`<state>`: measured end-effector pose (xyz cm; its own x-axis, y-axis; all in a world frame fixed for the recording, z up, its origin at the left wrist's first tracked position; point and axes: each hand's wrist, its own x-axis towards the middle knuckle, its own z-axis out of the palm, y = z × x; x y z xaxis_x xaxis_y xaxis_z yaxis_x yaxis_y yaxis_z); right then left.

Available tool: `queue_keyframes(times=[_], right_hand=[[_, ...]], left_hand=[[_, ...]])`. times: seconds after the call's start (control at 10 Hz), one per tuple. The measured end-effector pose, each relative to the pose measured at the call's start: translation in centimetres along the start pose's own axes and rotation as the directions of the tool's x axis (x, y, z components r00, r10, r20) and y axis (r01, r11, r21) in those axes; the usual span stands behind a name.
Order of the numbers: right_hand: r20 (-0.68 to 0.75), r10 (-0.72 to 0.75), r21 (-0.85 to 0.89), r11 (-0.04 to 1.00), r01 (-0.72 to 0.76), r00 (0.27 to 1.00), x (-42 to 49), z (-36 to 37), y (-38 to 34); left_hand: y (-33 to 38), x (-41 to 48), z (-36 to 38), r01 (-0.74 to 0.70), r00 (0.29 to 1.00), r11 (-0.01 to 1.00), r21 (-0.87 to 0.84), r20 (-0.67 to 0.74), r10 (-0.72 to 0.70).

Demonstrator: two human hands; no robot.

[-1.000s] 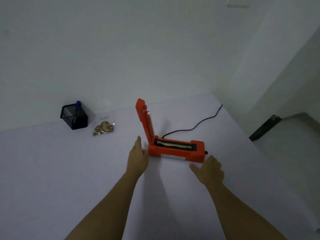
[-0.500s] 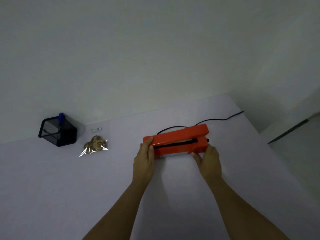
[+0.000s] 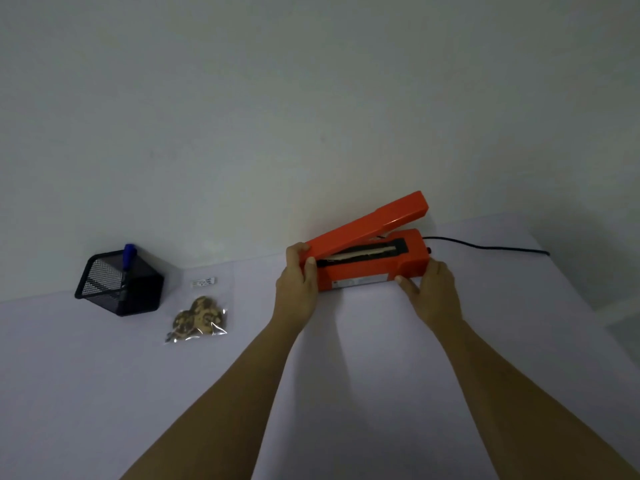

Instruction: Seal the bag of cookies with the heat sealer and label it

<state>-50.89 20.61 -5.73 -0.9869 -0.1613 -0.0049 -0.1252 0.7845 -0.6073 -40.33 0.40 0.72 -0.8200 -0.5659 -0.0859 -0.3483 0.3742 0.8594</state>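
Plain grey-white wall backs a dimly lit pale lilac table carrying a black wire-mesh pen holder with a blue marker. The orange plastic heat sealer sits near the far edge, its sealing arm tilted up at the right end. The left hand grasps the hinge end and the right hand grasps the base's right end, fingers curled, apparently to steady and position the unit. The clear plastic bag of brown cookies and the small white label strip lie untouched between holder and sealer, the bag judged not yet sealed.
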Motion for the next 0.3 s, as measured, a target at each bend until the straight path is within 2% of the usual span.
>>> queue_keyframes(times=[0.1,0.3], right_hand=[[0.025,-0.017,-0.021,1.000,0.017,1.000,0.9,-0.2,-0.5],[0.103,0.105,-0.211,0.974,-0.081,0.989,-1.0,-1.8,-1.7]], left_hand=[[0.3,0.3,-0.1,-0.001,1.000,1.000,0.003,0.013,0.001],[0.6,-1.4,-1.4,0.042,0.998,0.999,-0.015,0.039,-0.041]])
